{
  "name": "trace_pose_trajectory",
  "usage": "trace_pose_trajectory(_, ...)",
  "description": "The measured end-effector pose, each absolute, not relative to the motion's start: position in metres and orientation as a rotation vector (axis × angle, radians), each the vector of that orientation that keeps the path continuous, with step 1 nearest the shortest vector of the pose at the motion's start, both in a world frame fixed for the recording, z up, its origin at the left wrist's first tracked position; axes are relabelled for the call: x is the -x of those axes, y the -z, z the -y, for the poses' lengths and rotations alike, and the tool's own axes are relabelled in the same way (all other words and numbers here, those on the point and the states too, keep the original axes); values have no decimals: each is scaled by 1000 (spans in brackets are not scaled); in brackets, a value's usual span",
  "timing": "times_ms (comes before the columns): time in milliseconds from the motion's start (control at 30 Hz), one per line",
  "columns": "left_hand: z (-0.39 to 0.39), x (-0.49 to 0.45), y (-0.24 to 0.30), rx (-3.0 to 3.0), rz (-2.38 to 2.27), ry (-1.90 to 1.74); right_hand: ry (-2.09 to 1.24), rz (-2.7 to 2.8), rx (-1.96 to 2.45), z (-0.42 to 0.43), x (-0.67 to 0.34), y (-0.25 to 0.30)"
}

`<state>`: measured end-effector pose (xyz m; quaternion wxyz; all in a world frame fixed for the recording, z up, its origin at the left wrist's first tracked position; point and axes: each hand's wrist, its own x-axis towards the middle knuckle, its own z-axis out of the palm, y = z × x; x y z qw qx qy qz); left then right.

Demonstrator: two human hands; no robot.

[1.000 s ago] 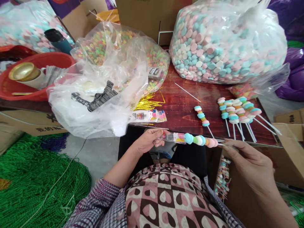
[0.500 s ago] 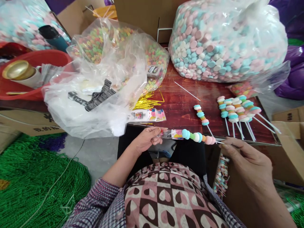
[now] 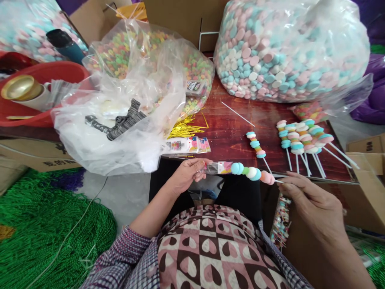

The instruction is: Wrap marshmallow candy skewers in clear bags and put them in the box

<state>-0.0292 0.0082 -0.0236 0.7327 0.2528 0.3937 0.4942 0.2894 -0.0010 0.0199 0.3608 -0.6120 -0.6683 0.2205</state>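
The left hand (image 3: 188,174) pinches the mouth of a thin clear plastic sleeve with a printed pink band (image 3: 217,168), hard to make out against the dark lap. A skewer of blue, green, white and pink candy discs (image 3: 252,173) pokes into it, just below the dark red wooden table's (image 3: 228,132) edge. The right hand (image 3: 315,200) pinches its white stick, fingertips mostly hiding it.

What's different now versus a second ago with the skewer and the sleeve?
Little has changed. The candy skewer sits a bit further left, toward the clear sleeve pinched in the left hand. The right hand still grips the stick end. The finished skewers on the table lie as before.
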Motion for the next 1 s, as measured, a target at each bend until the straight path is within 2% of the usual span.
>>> trace_pose_trajectory(233,-9,32,19,-669,-955,-1097,-579,1749,1540,-1,-287,-21)
trace_pose_trajectory(533,-6,39,11,-997,-1132,-1116,-654,1686,1702,0,-286,-29)
trace_pose_trajectory(1000,-5,38,15,-757,-941,-1188,-661,1499,1620,7,-283,-24)
